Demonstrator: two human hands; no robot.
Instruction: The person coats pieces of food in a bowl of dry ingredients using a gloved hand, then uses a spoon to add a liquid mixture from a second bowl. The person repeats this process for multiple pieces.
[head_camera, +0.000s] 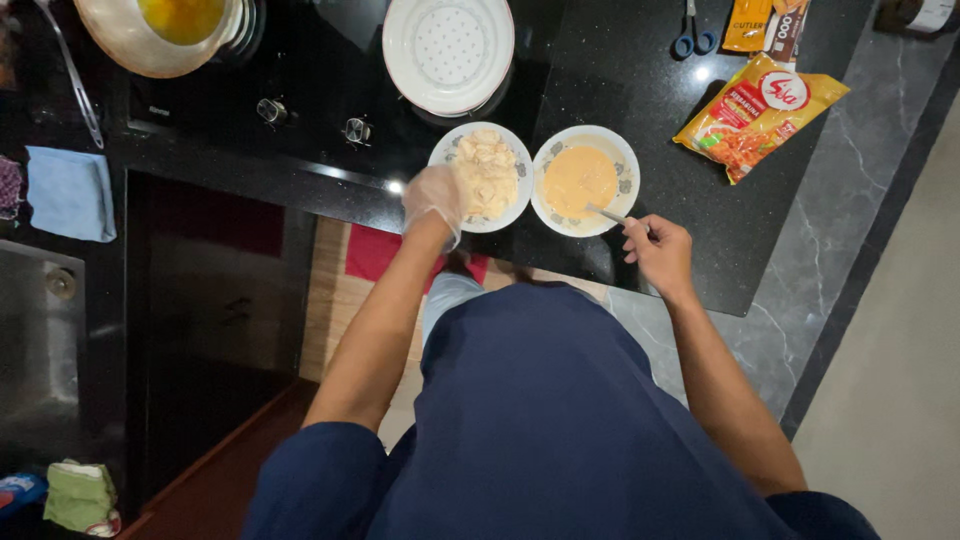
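**Head view: two bowls at the counter's edge**

Head view first, and the only one we have. Our left hand (434, 198), in a thin clear glove, rests on the near rim of a patterned bowl of pale, floury pieces (483, 175); how far its fingers are curled we cannot tell. Just beside that bowl, touching or nearly so, sits a matching bowl of orange batter (583, 180). Our right hand (658, 250) is closed around the handle of a metal utensil (606, 213) whose tip dips into the batter.

Farther back on the black counter (620, 70) we see an empty white dish with a dotted centre (448, 50), and at the upper left a pan holding yellow liquid (175, 30). An orange snack packet (760, 115) lies to the right, with blue-handled scissors (692, 35) above it.
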